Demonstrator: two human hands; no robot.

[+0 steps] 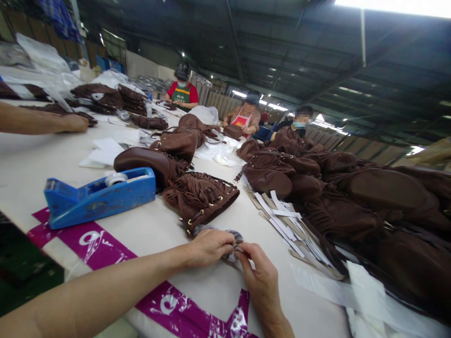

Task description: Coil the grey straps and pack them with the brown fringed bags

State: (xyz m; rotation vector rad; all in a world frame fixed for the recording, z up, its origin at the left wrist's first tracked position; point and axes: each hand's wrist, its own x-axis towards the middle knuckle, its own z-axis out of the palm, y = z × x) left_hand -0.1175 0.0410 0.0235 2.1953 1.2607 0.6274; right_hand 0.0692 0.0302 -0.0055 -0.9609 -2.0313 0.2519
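Observation:
My left hand (207,246) and my right hand (259,274) meet at the near edge of the white table (42,159). Both pinch a small greyish-white piece (233,236) between their fingertips; I cannot make out what it is. Just beyond them lies a brown fringed bag (200,197) with gold rings, its strap end close to my left hand. Under my forearms lies a white plastic sheet with magenta print (105,249).
A blue tape dispenser (100,197) sits at the left. White and tan paper strips (282,220) fan out at the right, beside a large heap of brown bags (352,197). A co-worker's forearm (42,123) rests at far left. Three people work at the far end.

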